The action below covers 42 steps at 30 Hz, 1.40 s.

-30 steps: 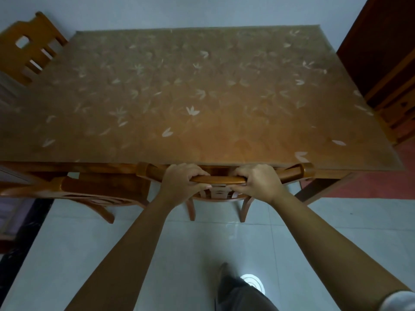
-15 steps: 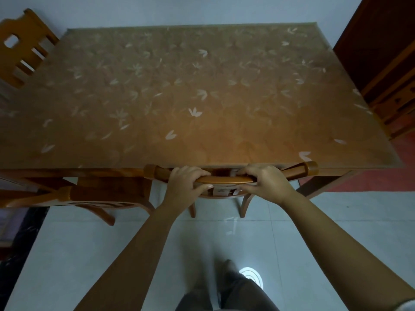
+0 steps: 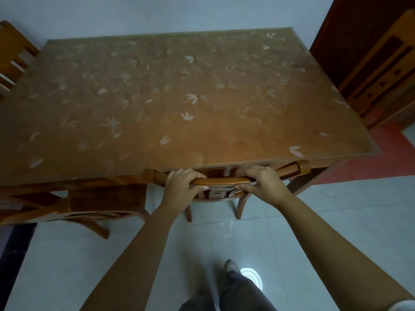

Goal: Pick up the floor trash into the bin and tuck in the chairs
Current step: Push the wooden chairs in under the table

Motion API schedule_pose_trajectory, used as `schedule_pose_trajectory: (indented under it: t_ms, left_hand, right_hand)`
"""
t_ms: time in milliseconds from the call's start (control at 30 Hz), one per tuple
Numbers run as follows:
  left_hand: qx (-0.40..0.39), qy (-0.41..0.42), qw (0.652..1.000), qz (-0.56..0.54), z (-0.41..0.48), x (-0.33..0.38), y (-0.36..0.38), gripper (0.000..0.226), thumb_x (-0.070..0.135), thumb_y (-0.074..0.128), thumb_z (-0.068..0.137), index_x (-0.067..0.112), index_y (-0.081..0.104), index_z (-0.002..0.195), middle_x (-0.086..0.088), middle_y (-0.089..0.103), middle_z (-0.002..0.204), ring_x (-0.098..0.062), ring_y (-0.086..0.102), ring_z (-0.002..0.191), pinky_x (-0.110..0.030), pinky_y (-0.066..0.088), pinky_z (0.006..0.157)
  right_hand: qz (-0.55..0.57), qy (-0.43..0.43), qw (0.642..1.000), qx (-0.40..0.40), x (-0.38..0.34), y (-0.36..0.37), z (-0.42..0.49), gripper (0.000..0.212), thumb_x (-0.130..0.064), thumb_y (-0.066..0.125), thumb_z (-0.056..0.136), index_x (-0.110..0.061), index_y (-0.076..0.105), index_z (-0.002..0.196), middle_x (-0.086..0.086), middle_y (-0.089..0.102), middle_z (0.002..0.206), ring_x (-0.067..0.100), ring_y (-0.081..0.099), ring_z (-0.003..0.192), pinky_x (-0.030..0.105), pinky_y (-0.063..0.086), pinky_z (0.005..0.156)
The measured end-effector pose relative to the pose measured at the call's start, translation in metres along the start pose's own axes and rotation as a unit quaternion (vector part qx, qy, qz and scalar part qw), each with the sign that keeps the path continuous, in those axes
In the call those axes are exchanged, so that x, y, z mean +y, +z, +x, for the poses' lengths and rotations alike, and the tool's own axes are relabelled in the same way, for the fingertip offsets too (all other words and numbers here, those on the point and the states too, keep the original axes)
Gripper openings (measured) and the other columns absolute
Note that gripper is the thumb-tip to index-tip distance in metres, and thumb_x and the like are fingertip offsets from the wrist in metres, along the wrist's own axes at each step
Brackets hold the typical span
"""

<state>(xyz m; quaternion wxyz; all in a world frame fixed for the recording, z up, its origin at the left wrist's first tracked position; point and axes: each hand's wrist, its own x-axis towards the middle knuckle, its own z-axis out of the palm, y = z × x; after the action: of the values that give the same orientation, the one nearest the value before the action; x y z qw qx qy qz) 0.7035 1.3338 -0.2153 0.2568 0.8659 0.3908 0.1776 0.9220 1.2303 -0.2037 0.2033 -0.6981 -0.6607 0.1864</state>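
— Where's the chair point(image 3: 221, 181)?
— Lower centre, rail right at the table point(image 3: 157, 97) edge; left hand point(image 3: 179, 190) and right hand point(image 3: 266, 185) both curled round it — shove harder and knuckles may jam against the top.

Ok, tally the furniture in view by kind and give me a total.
Chairs: 3 (middle chair, near-left chair, far-left chair)
Table: 1
Wooden piece at right, kind unclear: 1
Total: 5

Grey trousers point(image 3: 243, 296), grey shoe point(image 3: 231, 266) — white sleeve point(image 3: 405, 306).
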Motion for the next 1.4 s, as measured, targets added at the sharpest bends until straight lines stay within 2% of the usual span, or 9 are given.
schedule_pose_trajectory:
  t_ms: [100,233,367,500,667,933,1400]
  left_hand:
    - [0.001,-0.006,1.000,0.003,-0.003,0.001,-0.002,0.020,0.027,0.071,0.077,0.022,0.070,0.097,0.005,0.065,0.094,-0.018,0.053,0.093,-0.025,0.021,0.076]
    - [0.014,-0.021,1.000,0.001,-0.007,0.006,0.001,0.024,0.029,0.072,0.076,0.022,0.070,0.100,0.006,0.065,0.096,-0.017,0.052,0.093,-0.024,0.021,0.074]
    - [0.017,-0.022,1.000,-0.008,-0.015,0.012,0.008,0.024,0.029,0.072,0.076,0.021,0.070,0.099,0.005,0.065,0.094,-0.017,0.052,0.090,-0.025,0.022,0.074]
    - [0.012,-0.021,1.000,-0.008,-0.017,0.015,0.006,0.023,0.027,0.072,0.077,0.020,0.070,0.099,0.003,0.066,0.094,-0.018,0.053,0.090,-0.026,0.020,0.074]
    - [0.002,-0.025,1.000,-0.001,-0.019,0.016,0.003,0.021,0.026,0.070,0.079,0.021,0.070,0.100,0.003,0.066,0.096,-0.019,0.053,0.093,-0.024,0.017,0.073]
    - [0.000,-0.047,0.999,-0.014,-0.021,0.021,0.002,0.021,0.027,0.069,0.079,0.020,0.070,0.100,0.003,0.065,0.097,-0.015,0.049,0.092,-0.024,0.019,0.076]
    - [0.007,-0.042,0.999,-0.015,-0.036,0.015,0.001,0.022,0.026,0.071,0.077,0.019,0.070,0.098,0.002,0.065,0.095,-0.018,0.051,0.092,-0.023,0.018,0.074]
  right_hand:
    - [-0.008,-0.003,1.000,-0.015,0.001,0.003,-0.003,0.031,-0.039,0.066,0.078,-0.016,0.066,0.098,0.001,0.068,0.093,0.018,0.061,0.086,0.040,0.049,0.078]
    - [-0.002,0.002,1.000,-0.026,0.007,0.002,-0.004,0.043,-0.056,0.052,0.077,-0.023,0.065,0.101,-0.004,0.067,0.100,0.016,0.060,0.095,0.042,0.046,0.086]
    - [0.001,-0.009,1.000,-0.022,0.012,-0.002,-0.009,0.025,-0.042,0.065,0.077,-0.023,0.066,0.093,-0.005,0.067,0.092,0.014,0.058,0.088,0.041,0.045,0.083]
    - [0.006,-0.016,1.000,-0.015,0.010,-0.001,-0.011,0.022,-0.036,0.068,0.077,-0.022,0.066,0.094,-0.003,0.067,0.092,0.016,0.059,0.088,0.040,0.044,0.083]
    - [0.001,-0.018,1.000,0.004,0.005,0.002,-0.013,0.022,-0.035,0.069,0.077,-0.018,0.067,0.092,0.000,0.068,0.087,0.019,0.060,0.084,0.036,0.045,0.077]
    - [0.021,-0.003,1.000,-0.008,0.003,0.002,-0.014,0.023,-0.031,0.068,0.078,-0.019,0.067,0.098,0.000,0.067,0.095,0.017,0.058,0.090,0.039,0.045,0.086]
    - [0.014,0.002,1.000,-0.013,-0.010,0.007,-0.025,0.024,-0.030,0.068,0.079,-0.017,0.067,0.099,0.001,0.067,0.093,0.017,0.057,0.089,0.039,0.044,0.085]
